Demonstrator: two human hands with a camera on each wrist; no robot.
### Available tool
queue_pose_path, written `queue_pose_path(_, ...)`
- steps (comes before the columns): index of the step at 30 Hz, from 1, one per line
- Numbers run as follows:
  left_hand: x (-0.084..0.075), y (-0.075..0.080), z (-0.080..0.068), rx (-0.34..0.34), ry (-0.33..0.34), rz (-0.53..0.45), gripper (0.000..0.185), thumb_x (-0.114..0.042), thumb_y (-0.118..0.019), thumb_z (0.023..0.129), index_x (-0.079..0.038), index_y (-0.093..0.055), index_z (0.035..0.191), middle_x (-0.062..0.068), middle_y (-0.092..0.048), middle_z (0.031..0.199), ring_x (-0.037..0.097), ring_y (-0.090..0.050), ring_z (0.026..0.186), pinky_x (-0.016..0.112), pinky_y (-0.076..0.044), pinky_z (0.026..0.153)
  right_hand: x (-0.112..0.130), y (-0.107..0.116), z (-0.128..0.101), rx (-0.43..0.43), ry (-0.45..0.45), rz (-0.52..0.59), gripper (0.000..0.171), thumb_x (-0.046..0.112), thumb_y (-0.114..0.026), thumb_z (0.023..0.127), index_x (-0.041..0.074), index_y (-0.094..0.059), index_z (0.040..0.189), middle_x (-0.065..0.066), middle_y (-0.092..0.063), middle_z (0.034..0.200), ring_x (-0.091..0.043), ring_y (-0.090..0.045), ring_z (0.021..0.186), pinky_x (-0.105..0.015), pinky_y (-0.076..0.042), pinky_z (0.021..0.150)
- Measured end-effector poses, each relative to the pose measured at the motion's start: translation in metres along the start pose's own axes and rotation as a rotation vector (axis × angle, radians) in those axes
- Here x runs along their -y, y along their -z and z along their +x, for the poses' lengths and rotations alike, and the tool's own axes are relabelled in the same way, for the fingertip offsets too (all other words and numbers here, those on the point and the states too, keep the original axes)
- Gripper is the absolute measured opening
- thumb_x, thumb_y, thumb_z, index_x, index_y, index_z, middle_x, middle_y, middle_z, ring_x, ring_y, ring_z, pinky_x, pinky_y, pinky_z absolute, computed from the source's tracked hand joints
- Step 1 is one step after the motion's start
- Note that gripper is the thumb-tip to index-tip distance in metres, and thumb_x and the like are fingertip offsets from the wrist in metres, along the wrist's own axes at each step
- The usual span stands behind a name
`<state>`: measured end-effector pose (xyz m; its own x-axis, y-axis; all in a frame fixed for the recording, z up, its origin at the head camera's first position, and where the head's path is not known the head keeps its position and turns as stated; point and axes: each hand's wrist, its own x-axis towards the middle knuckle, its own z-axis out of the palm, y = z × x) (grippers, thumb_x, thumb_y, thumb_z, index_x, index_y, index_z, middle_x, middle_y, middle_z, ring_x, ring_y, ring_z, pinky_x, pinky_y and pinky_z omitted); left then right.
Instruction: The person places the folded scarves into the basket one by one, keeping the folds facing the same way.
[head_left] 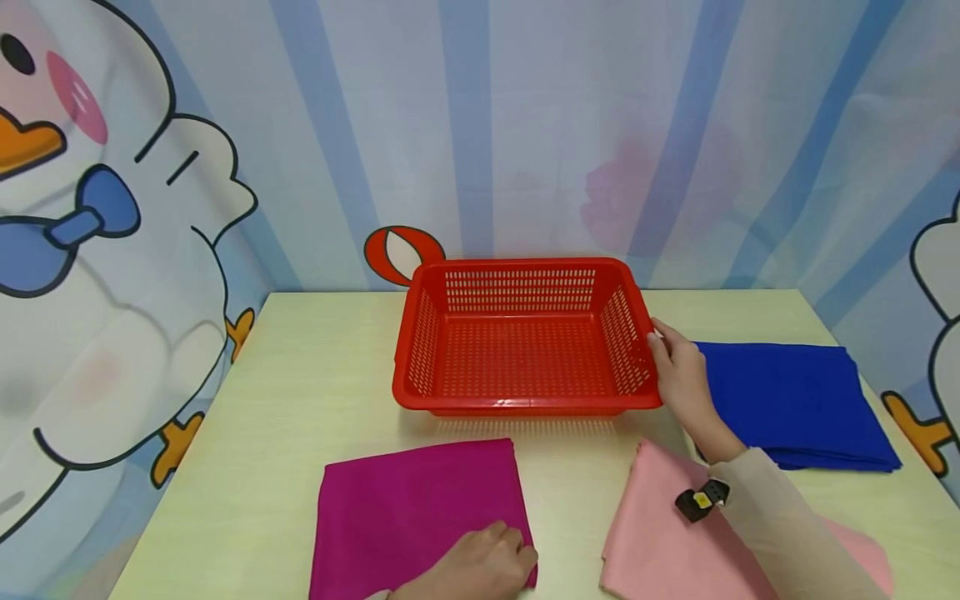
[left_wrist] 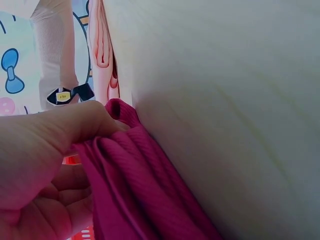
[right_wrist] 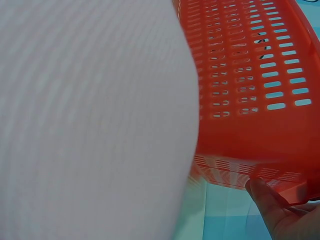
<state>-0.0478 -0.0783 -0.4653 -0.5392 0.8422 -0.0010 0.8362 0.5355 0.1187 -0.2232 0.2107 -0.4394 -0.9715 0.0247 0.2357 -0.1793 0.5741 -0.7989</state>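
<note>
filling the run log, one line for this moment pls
left hand: pinches magenta cloth corner | right hand: holds red basket right rim | basket: empty

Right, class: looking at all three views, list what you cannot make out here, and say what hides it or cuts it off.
- Left hand fingertips: head view, hidden, curled over the magenta cloth; wrist cut by the bottom edge.
- Pink cloth: head view, partly covered by the sleeve, cut at the bottom edge.
- Right hand grip on the red basket: right wrist view, mostly blocked by a blurred white mass.
- Blue cloth fold count: too small.
</note>
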Motion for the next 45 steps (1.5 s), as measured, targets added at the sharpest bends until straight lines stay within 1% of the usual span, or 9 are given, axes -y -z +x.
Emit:
queue_pose_path(6,-0.003,-0.001,0.003,-0.049,-0.022,0.048,0.038,-0.048,-0.061,0.097,-0.011,-0.073,0.092,-0.004,-0.061,0.075,0.003,-0.05,0.066,0.01,-0.045,0.058,-0.001,0.001,0.0,-0.003,0.002,-0.003,0.046,0.02,-0.039,0.11,-0.006,-0.041,0.148,-0.033,-0.064,0.11,-0.043,-0.067,0.091,-0.02,-0.055,0.064)
queue_pose_path(13,-0.005,-0.002,0.008,-0.058,-0.031,0.07,0.037,-0.047,-0.062,0.096,-0.013,-0.073,0.093,-0.004,-0.06,0.075,0.003,-0.05,0.066,0.01,-0.044,0.057,-0.001,0.001,0.0,-0.01,0.01,-0.003,0.045,0.019,-0.04,0.109,-0.007,-0.042,0.147,-0.032,-0.064,0.108,-0.043,-0.067,0.089,-0.015,-0.051,0.062)
queue_pose_path(20,-0.006,-0.001,0.013,0.011,-0.029,0.028,0.037,-0.047,-0.061,0.098,-0.012,-0.073,0.097,-0.004,-0.062,0.079,0.002,-0.051,0.069,0.01,-0.045,0.06,-0.002,0.001,-0.001,-0.014,0.005,-0.017,0.045,0.019,-0.04,0.109,-0.006,-0.042,0.147,-0.032,-0.064,0.107,-0.042,-0.068,0.088,-0.02,-0.054,0.063)
queue_pose_path(22,-0.007,-0.001,0.014,0.015,-0.027,0.025,0.036,-0.046,-0.061,0.098,-0.012,-0.073,0.097,-0.004,-0.062,0.079,0.002,-0.051,0.07,0.01,-0.045,0.06,-0.002,0.001,-0.001,-0.015,0.005,-0.018,0.045,0.02,-0.04,0.109,-0.006,-0.042,0.147,-0.032,-0.064,0.107,-0.042,-0.067,0.088,-0.02,-0.054,0.063)
queue_pose_path(24,-0.007,-0.003,0.015,-0.01,-0.035,0.044,0.034,-0.045,-0.061,0.097,-0.012,-0.073,0.095,-0.004,-0.062,0.078,0.003,-0.051,0.069,0.01,-0.045,0.058,-0.002,0.001,-0.001,-0.013,0.007,-0.016,0.045,0.02,-0.04,0.11,-0.006,-0.042,0.147,-0.032,-0.064,0.107,-0.042,-0.067,0.088,-0.017,-0.052,0.061)
queue_pose_path(27,-0.008,-0.003,0.016,-0.017,-0.036,0.046,0.034,-0.044,-0.062,0.097,-0.013,-0.073,0.094,-0.004,-0.061,0.077,0.002,-0.05,0.068,0.01,-0.044,0.057,-0.002,0.002,-0.001,-0.012,0.008,-0.009,0.046,0.02,-0.04,0.11,-0.006,-0.042,0.147,-0.032,-0.064,0.106,-0.042,-0.067,0.087,-0.014,-0.049,0.06)
queue_pose_path(33,-0.01,-0.002,0.018,0.029,-0.023,0.015,0.037,-0.047,-0.06,0.098,-0.013,-0.073,0.097,-0.004,-0.062,0.08,0.002,-0.051,0.07,0.01,-0.045,0.06,-0.003,0.001,-0.001,-0.007,0.005,0.009,0.046,0.022,-0.04,0.11,-0.005,-0.042,0.147,-0.032,-0.064,0.106,-0.042,-0.067,0.087,-0.014,-0.05,0.059)
queue_pose_path(39,-0.012,-0.002,0.019,-0.001,-0.029,0.02,0.04,-0.051,-0.059,0.097,-0.013,-0.073,0.095,-0.005,-0.062,0.078,0.002,-0.049,0.068,0.011,-0.044,0.057,-0.004,0.0,0.0,-0.001,-0.005,0.011,0.047,0.022,-0.04,0.11,-0.004,-0.042,0.148,-0.032,-0.064,0.108,-0.041,-0.067,0.089,-0.015,-0.05,0.06)
queue_pose_path(45,-0.013,-0.002,0.022,0.007,-0.037,0.012,0.037,-0.049,-0.059,0.097,-0.014,-0.073,0.095,-0.005,-0.061,0.078,0.002,-0.049,0.068,0.011,-0.044,0.057,-0.002,0.0,0.0,0.002,-0.002,0.014,0.047,0.022,-0.04,0.11,-0.005,-0.041,0.148,-0.032,-0.064,0.109,-0.041,-0.067,0.09,-0.014,-0.049,0.061)
